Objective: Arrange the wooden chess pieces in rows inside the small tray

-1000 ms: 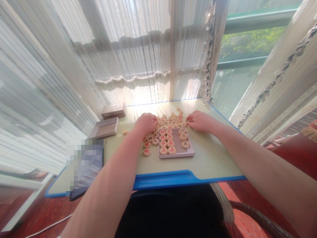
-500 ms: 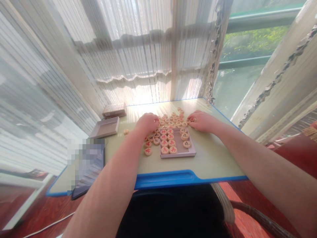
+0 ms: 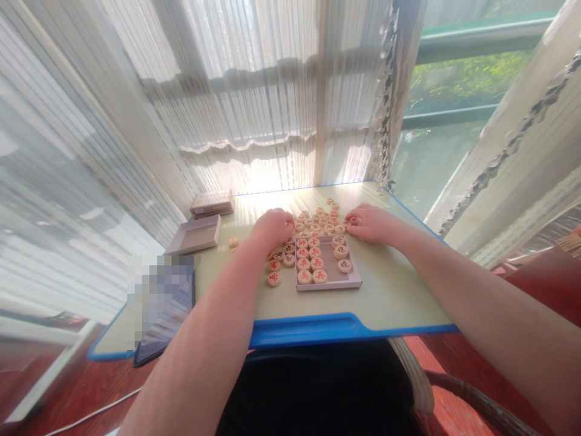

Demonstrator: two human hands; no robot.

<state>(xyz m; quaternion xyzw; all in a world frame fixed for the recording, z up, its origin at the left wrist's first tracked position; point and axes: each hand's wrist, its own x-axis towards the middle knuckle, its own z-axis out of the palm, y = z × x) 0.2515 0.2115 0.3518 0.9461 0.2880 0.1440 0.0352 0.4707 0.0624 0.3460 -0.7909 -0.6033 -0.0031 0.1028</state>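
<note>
Round wooden Chinese chess pieces [image 3: 324,221] with red or black characters lie loosely behind a shallow grey box [image 3: 330,284]. Inside the box, red pieces [image 3: 304,264] fill two columns on the left, and black ones [image 3: 341,252] stand along the right wall, with bare floor between. My left hand [image 3: 274,224] is at the left edge of the loose pieces, fingers curled; what they hold, if anything, is hidden. Over at the right edge, my right hand [image 3: 371,223] has its thumb and fingers closed round a chess piece [image 3: 354,221]. More pieces [image 3: 273,279] lie left of the box.
A box lid [image 3: 194,235] and a stacked carton [image 3: 212,202] sit at the table's back left. A tablet-like dark device [image 3: 169,312], partly blurred out, lies at the left edge. The table [image 3: 390,303] has a blue rim, with curtains and a window behind.
The whole view has shifted slightly. Both hands stay by the loose pieces in nearly the same places, and the pieces in the box look unchanged.
</note>
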